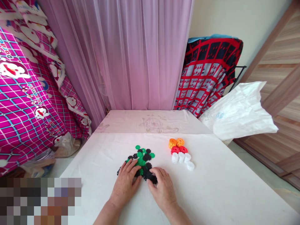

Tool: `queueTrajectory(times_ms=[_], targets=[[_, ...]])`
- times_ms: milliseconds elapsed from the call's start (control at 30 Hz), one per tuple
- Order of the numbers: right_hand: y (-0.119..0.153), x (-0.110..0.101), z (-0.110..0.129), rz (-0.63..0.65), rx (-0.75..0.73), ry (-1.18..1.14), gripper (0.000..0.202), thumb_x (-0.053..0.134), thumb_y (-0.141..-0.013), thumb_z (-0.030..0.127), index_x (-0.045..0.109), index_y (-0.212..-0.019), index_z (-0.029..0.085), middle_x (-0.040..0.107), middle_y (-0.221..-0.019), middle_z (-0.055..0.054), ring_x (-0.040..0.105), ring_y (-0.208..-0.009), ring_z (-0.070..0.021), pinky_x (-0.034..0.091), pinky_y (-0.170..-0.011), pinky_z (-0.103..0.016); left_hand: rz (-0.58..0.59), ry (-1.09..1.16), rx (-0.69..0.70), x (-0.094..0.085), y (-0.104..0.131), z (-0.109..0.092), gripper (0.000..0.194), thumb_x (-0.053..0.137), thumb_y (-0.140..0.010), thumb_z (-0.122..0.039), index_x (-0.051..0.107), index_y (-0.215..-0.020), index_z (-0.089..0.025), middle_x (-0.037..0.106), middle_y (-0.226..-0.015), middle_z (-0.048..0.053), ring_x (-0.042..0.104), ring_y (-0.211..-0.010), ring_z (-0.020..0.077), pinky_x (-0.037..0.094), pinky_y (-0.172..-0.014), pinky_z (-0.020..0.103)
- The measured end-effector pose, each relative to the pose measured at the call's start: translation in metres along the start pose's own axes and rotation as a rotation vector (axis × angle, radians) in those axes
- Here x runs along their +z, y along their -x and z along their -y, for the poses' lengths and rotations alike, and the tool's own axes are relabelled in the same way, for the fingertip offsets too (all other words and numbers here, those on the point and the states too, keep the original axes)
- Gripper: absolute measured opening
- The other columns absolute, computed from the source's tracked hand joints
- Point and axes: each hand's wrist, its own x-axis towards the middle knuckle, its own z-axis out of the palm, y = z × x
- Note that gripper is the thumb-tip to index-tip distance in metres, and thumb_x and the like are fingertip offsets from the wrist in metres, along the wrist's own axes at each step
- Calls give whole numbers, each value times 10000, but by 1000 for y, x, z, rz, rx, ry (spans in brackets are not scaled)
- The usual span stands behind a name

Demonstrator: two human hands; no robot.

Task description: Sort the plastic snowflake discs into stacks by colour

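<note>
A loose pile of notched plastic discs, black discs (147,157) mixed with green discs (141,161), lies on the white-covered table. My left hand (125,181) rests on the pile's left side, its fingers stretched out over the discs and partly covering them. At the near right edge of the heap, my right hand (162,187) curls its thumb and forefinger around some black discs; its other fingers are tucked together. To the right stand short stacks of similar discs in rows: orange stacks (172,143) at the back, red stacks (175,150) in the middle, white stacks (181,157) in front.
The table (211,187) has a pale flowered cloth strip (126,122) at its far end. A white plastic bag (243,109) hangs at the right edge. A purple curtain (140,56) is behind, patterned pink fabric (35,87) on the left, and a red checked cloth (201,75) at back right.
</note>
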Motion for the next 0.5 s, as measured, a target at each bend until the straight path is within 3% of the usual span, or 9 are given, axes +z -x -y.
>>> queueTrajectory(times_ms=[267, 500], targets=[[-7, -5, -18, -129, 101, 21, 216, 586, -809, 224, 620, -1023, 225, 677, -944, -53, 636, -840, -202, 509, -763, -322, -56, 60, -8, 3, 1, 1, 266, 584, -874, -271, 662, -1128, -260, 616, -1387, 68, 509, -1348, 276, 387, -1148, 557], [-17, -7, -22, -77, 217, 143, 202, 584, -844, 290, 648, -1021, 215, 678, -925, -40, 633, -798, -175, 460, -722, -277, -50, 70, -38, -1, -2, -2, 248, 576, -878, -264, 665, -1110, -262, 615, -1390, 66, 529, -1328, 287, 405, -1129, 568]])
